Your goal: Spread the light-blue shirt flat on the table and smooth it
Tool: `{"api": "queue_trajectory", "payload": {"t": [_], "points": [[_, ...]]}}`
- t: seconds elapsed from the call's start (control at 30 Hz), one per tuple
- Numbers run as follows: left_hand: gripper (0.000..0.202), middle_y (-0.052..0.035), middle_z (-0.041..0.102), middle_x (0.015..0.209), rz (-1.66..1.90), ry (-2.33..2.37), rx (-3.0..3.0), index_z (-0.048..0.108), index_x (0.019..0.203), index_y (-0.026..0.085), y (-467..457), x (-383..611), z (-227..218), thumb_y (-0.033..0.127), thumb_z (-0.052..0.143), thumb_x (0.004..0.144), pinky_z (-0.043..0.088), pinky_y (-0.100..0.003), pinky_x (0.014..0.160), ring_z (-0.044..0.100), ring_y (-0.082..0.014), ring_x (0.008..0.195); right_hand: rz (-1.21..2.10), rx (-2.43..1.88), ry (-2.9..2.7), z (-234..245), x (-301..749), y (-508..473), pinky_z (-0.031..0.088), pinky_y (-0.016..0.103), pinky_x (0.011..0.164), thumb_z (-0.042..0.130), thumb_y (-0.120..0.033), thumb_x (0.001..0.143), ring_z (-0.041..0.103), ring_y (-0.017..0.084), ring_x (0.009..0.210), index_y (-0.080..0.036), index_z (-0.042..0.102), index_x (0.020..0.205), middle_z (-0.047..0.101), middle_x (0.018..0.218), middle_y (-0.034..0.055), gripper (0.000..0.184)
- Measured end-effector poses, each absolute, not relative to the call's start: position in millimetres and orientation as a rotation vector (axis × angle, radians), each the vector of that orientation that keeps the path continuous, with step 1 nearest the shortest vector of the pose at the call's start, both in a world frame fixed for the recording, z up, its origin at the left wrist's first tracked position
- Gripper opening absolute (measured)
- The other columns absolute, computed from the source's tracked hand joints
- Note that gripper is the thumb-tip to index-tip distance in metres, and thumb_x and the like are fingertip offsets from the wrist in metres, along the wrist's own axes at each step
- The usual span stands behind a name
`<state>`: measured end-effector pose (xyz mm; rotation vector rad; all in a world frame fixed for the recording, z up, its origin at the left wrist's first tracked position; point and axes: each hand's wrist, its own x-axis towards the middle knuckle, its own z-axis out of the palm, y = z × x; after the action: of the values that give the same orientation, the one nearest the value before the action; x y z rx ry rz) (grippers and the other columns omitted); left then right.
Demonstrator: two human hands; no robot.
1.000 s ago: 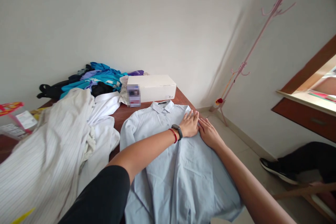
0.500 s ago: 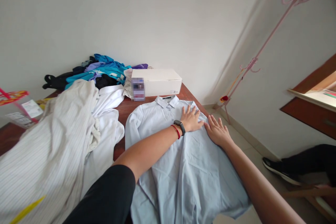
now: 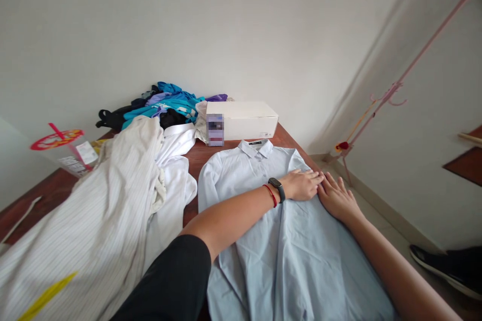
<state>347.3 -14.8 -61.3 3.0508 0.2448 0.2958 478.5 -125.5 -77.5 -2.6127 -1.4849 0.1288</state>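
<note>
A light blue collared shirt (image 3: 263, 230) lies spread front-down on the brown wooden table (image 3: 196, 158), collar toward the wall. My left hand (image 3: 303, 184), with a black band and a red string at the wrist, lies flat and open on the shirt's right shoulder area. Beside it, fingertips touching, my right hand (image 3: 337, 198) also rests flat and open on the shirt near the table's right edge. Neither hand holds anything.
A striped white garment (image 3: 83, 230) and a white shirt (image 3: 173, 180) are piled at the left. Blue, purple and black clothes (image 3: 158, 108) heap at the back beside a white box (image 3: 243, 119). A plastic cup (image 3: 71, 155) stands far left. A pink coat stand (image 3: 391, 93) and another person's shoe (image 3: 437, 263) are at the right.
Both hands slid rightward across the shirt's shoulder toward the table's right edge and now lie pointing more sideways. The view shifted left.
</note>
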Motion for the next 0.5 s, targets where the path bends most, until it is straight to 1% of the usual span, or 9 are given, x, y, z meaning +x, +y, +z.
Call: {"api": "queue_trajectory", "payload": {"t": [0.07, 0.13, 0.2, 0.33, 0.5], "points": [[0.057, -0.0129, 0.035, 0.167, 0.255, 0.323, 2.998, 0.035, 0.161, 0.013, -15.3, 345.1, -60.4, 0.032, 0.026, 0.107, 0.029, -0.049, 0.124, 0.032, -0.0254, 0.154, 0.112, -2.616, -1.487, -76.4, 477.7, -125.4, 0.028, 0.065, 0.121, 0.01, -0.055, 0.103, 0.014, 0.039, 0.158, -0.022, 0.026, 0.166, 0.019, 0.173, 0.0041, 0.072], [0.059, -0.0137, 0.03, 0.169, 0.221, 0.381, 2.955, 0.035, 0.161, 0.014, -15.6, 343.2, -59.0, 0.037, 0.026, 0.107, 0.024, -0.053, 0.125, 0.027, -0.0286, 0.156, 0.112, -2.622, -1.486, -75.4, 477.0, -125.3, 0.028, 0.065, 0.121, 0.01, -0.055, 0.103, 0.014, 0.039, 0.159, -0.021, 0.026, 0.166, 0.02, 0.173, 0.0043, 0.073], [0.06, -0.0127, 0.026, 0.17, 0.187, 0.414, 2.927, 0.036, 0.161, 0.016, -15.6, 341.9, -57.8, 0.04, 0.025, 0.107, 0.021, -0.056, 0.126, 0.023, -0.0306, 0.157, 0.126, -2.631, -1.481, -74.6, 476.4, -125.1, 0.028, 0.064, 0.122, 0.01, -0.055, 0.103, 0.014, 0.038, 0.159, -0.02, 0.025, 0.166, 0.02, 0.173, 0.0043, 0.073], [0.062, -0.0096, 0.023, 0.172, 0.14, 0.437, 2.916, 0.033, 0.163, 0.018, -15.2, 341.6, -56.8, 0.042, 0.023, 0.107, 0.019, -0.056, 0.126, 0.02, -0.0305, 0.158, 0.126, -2.634, -1.482, -74.0, 475.7, -125.1, 0.027, 0.063, 0.122, 0.011, -0.055, 0.103, 0.014, 0.038, 0.159, -0.021, 0.025, 0.166, 0.02, 0.173, 0.0037, 0.073], [0.063, -0.0084, 0.021, 0.172, 0.123, 0.442, 2.905, 0.032, 0.163, 0.018, -14.6, 342.6, -57.3, 0.043, 0.022, 0.106, 0.017, -0.056, 0.127, 0.018, -0.03, 0.159, 0.118, -2.629, -1.489, -74.5, 476.0, -125.6, 0.028, 0.063, 0.122, 0.01, -0.056, 0.103, 0.015, 0.038, 0.158, -0.021, 0.024, 0.166, 0.02, 0.173, 0.0043, 0.074]]}}
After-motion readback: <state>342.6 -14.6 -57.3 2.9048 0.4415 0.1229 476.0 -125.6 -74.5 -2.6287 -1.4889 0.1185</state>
